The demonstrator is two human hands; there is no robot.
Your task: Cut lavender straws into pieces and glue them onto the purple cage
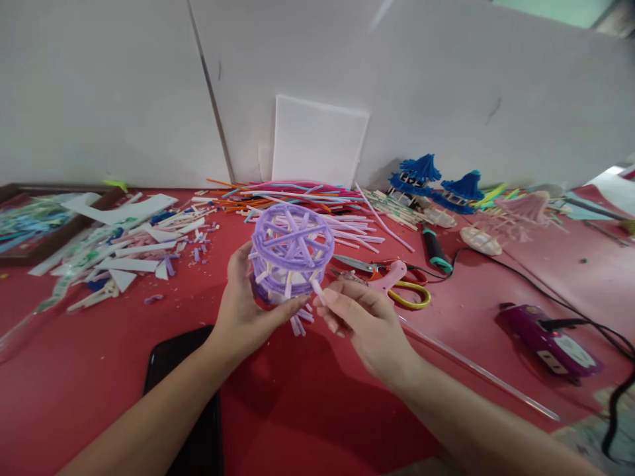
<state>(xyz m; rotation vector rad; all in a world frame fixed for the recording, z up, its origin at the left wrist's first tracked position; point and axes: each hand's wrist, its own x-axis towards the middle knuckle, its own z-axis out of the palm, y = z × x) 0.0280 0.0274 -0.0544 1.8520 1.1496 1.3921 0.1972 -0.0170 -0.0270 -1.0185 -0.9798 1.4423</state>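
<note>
My left hand (251, 297) is wrapped around the lower left of a round purple pipe-cleaner frame (292, 238), with its thumb along the front. The frame has a ring on top crossed by spokes, and short pale posts around its side. Against its right front side, the thumb and fingers of my right hand (354, 314) pinch a short light-purple pipe-cleaner piece (317, 291). Several cut lilac pieces (297, 324) show just below the frame. The underside of the frame is hidden by my left hand.
Scissors (414, 295) and a pink-handled tool (394, 274) lie right of my hands, near a clear rod (481, 370). Farther right are a purple power strip (550, 344) and cord. Loose pipe cleaners (297, 192), blue-roofed models (419, 175), scraps (143, 248) and a black phone-like slab (198, 423) surround them.
</note>
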